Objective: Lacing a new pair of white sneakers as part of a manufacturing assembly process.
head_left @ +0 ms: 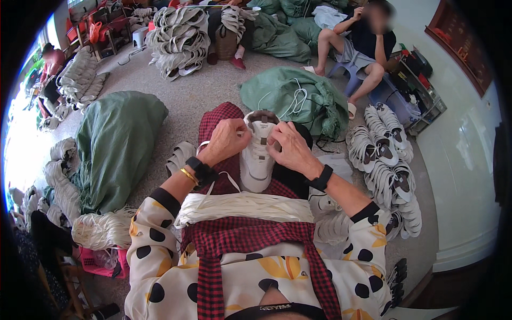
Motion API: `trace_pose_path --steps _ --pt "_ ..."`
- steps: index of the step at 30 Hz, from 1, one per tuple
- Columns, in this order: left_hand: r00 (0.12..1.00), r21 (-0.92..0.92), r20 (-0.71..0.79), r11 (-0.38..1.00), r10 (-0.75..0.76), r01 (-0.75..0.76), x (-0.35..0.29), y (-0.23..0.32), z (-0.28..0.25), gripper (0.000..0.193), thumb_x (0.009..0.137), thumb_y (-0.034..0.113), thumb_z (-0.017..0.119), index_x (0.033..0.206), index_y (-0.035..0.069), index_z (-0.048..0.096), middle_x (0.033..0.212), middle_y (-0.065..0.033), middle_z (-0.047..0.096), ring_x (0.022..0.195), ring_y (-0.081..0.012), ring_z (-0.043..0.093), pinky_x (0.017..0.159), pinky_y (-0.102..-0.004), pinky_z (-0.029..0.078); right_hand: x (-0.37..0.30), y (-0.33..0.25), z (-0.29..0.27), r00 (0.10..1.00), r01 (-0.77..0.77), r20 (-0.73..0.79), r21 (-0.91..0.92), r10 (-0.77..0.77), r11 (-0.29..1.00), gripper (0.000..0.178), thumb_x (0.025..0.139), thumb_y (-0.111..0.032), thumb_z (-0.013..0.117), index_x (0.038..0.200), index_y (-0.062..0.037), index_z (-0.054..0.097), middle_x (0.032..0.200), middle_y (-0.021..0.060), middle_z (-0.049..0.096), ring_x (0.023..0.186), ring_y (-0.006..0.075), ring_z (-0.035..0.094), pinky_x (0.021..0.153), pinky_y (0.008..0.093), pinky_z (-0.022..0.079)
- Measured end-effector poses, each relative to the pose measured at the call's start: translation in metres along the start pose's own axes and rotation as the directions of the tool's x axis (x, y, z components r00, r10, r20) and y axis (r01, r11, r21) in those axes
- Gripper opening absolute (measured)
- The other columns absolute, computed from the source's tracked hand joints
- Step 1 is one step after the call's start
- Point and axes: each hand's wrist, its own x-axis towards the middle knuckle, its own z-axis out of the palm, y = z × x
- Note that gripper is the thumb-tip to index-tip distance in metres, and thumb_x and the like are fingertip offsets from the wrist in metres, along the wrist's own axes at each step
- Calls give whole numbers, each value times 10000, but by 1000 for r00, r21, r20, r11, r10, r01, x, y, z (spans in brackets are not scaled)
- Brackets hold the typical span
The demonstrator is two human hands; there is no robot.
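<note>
A white sneaker upper (258, 154) with grey-brown lace loops and a brown collar lies across my lap, toe toward me. At its left side, my left hand (230, 140) is closed in a pinch. A white shoelace (203, 144) shows beside that hand, and a loose length trails below it. My right hand (290, 149) is closed at the shoe's right side, fingertips against the lace loops; what they pinch is hidden. A thick bundle of white laces (245, 209) lies across my lap on a red-and-black checked apron (224, 234).
Green sacks (120, 144) stand at left and ahead (298, 96). Stacked shoe uppers (386, 154) line the right side; another pile (178, 40) stands ahead. A pink basket (106, 261) sits at lower left beneath more laces. A person (362, 37) sits at back right.
</note>
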Motion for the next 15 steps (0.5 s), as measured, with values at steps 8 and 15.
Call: trace_pose_path --steps 8,15 --pt "991 -7 124 999 -47 49 2 2 -4 214 803 155 660 822 -56 686 719 -172 687 651 -212 679 638 -353 534 -1 18 9 997 -79 22 134 77 988 91 773 -113 631 801 -28 648 1028 104 567 958 295 503 820 391 453" --pt "996 -21 94 1000 9 -7 2 0 -3 204 805 143 674 833 -59 690 727 -164 690 675 -189 679 668 -337 544 -1 17 -10 985 4 170 202 -39 979 102 806 -108 622 851 -16 622 1097 92 541 1010 276 475 906 367 404"
